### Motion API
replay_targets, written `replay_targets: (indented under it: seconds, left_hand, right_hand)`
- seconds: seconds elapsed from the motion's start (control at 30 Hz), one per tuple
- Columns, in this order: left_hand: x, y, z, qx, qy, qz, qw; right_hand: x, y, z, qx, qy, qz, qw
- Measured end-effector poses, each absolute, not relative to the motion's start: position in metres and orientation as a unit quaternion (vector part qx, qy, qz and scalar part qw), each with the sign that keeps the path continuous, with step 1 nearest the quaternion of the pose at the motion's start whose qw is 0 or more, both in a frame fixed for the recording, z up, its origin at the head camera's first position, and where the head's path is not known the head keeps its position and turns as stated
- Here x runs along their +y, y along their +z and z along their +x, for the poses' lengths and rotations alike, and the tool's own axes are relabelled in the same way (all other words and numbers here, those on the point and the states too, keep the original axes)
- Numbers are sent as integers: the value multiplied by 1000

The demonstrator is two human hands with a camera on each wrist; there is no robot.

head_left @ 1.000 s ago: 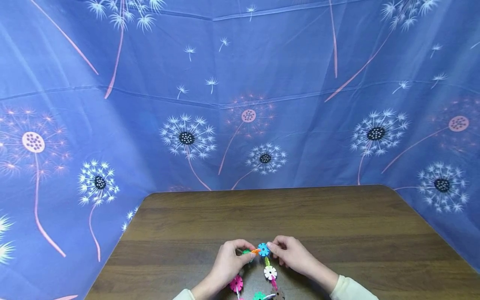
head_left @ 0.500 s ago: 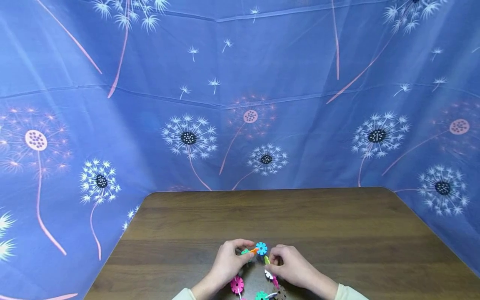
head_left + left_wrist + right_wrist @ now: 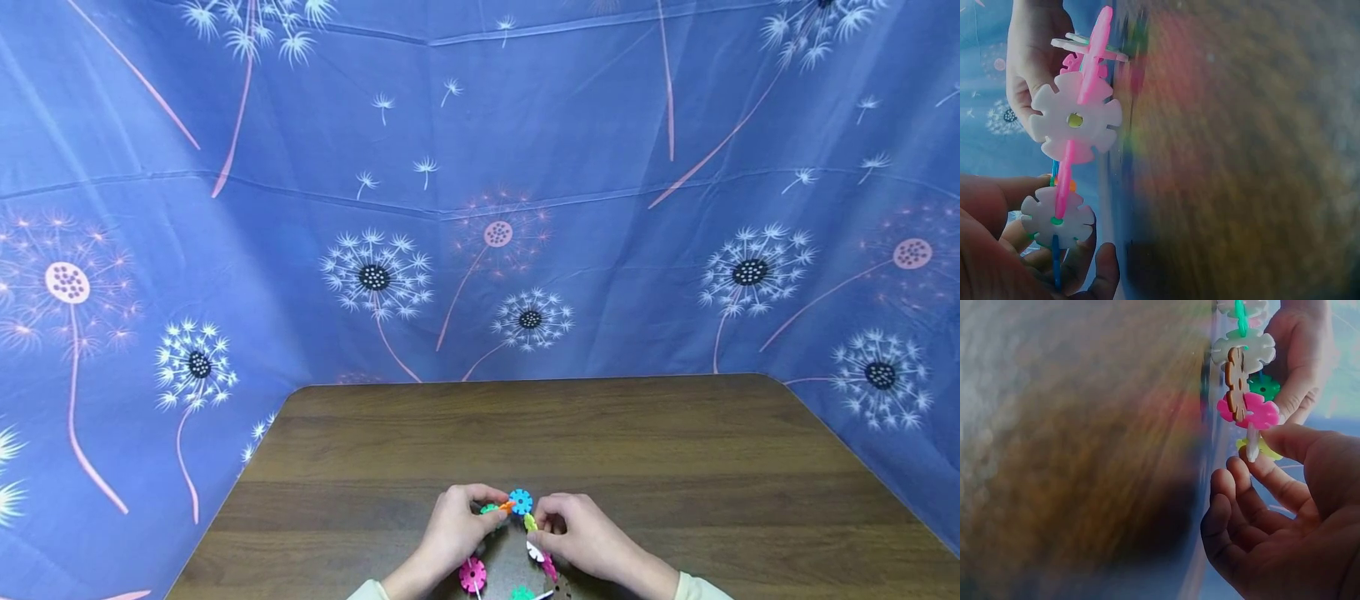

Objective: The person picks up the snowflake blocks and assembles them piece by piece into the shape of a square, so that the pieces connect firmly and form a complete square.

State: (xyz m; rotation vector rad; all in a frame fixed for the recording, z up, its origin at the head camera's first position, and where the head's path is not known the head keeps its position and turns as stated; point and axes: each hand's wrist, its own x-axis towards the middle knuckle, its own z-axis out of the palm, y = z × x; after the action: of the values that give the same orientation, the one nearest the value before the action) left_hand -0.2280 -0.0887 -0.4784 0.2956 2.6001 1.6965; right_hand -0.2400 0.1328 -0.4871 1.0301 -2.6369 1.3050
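A closed-looking chain of notched plastic snowflake discs, slotted together, lies between the two hands at the table's near side. In the head view my left hand [image 3: 456, 523] pinches the orange disc [image 3: 506, 506], beside a green disc [image 3: 490, 509]. A blue disc [image 3: 521, 502] stands at the chain's far end, facing the camera. My right hand [image 3: 588, 533] pinches the white disc [image 3: 535, 552] just below a yellow-green disc [image 3: 530, 522]. Pink [image 3: 1261, 410] and brown [image 3: 1235, 384] discs hang beside the right thumb in the right wrist view. Fingers partly hide the chain.
The wooden table [image 3: 525, 433] stretches away beyond the hands. A blue dandelion-print cloth [image 3: 480, 167] hangs behind and at both sides. Nearer me, a pink disc [image 3: 472, 575] and a green disc [image 3: 522, 593] belong to the chain, which the frame's lower edge cuts off.
My right hand has left the blue disc's side and moved down to the white disc, which has turned more edge-on. My left hand keeps its pinch on the orange disc.
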Motion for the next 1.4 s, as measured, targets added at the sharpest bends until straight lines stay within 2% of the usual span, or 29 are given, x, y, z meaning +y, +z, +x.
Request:
replay_targets:
  seconds: [0.3,0.57,0.8,1.0,1.1,1.4]
  left_hand:
    - [-90,-477,-228,841,530,103,17]
    - [-91,-475,-229,852,503,147,24]
    - [-90,-474,-227,853,491,175,-1]
    - [-87,-475,-222,828,539,149,43]
    - [-86,-475,-222,823,546,151,45]
    - [-84,-472,-224,819,549,162,52]
  right_hand:
    - [133,-488,-240,-843,427,328,8]
    - [133,-486,-240,-834,439,333,-9]
    - [133,-484,-238,-825,445,349,-6]
    - [131,-485,-236,-825,462,325,-29]
    - [130,-486,-235,-828,467,308,-30]
    - [130,-488,-233,-820,482,310,2]
